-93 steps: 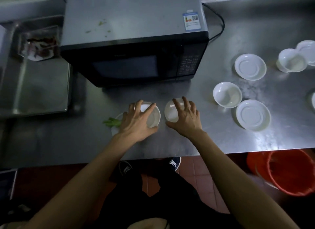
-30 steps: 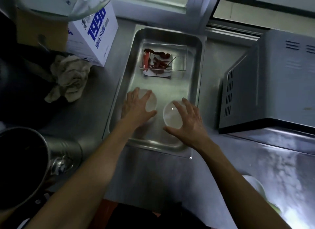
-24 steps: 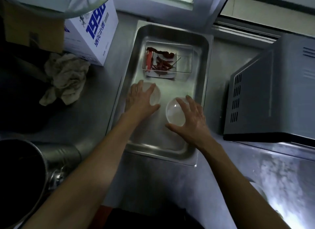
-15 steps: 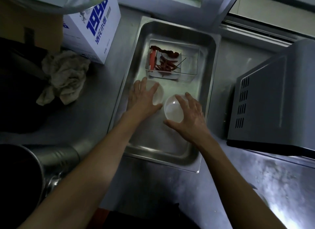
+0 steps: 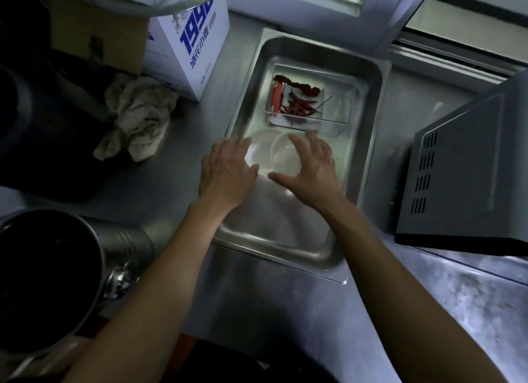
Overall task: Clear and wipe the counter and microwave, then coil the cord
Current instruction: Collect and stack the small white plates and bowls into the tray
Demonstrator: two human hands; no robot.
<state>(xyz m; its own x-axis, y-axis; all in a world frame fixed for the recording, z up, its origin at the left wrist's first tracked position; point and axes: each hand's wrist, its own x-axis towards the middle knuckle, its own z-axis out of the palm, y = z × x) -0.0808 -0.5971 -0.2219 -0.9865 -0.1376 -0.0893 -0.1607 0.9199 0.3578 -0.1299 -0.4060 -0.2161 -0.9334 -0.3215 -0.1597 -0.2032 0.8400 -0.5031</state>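
1. Head view: both my hands are down inside the steel tray sitting on the bench.
2. My left hand has its grip clamped from above on a small white dish, fingers curled over the rim, thumb at the near side.
3. My right hand has its grip clamped on a second white dish, fingers spread over the far rim, thumb hooked on the near edge.
4. The two dishes touch or overlap at mid-tray; cannot tell which one is on top. Cannot tell if they rest on the tray floor or are just above it.
5. At 12 o'clock from the dishes, still inside the tray, is a clear rectangular container with dried red chillies in it, just beside my right fingertips.
6. Microwave stands at 3 o'clock of the tray, vented side panel facing it, apart from the tray by a strip of bench.
7. Crumpled greyish rag lies on the bench at 9 to 10 o'clock of the tray, well apart from my left hand.
8. White box with blue print stands at 11 o'clock, just behind the rag, brown cardboard box beside it.
9. Large metal pot at 7 o'clock, near my left forearm, dark inside.
10. Cord not seen in this view.
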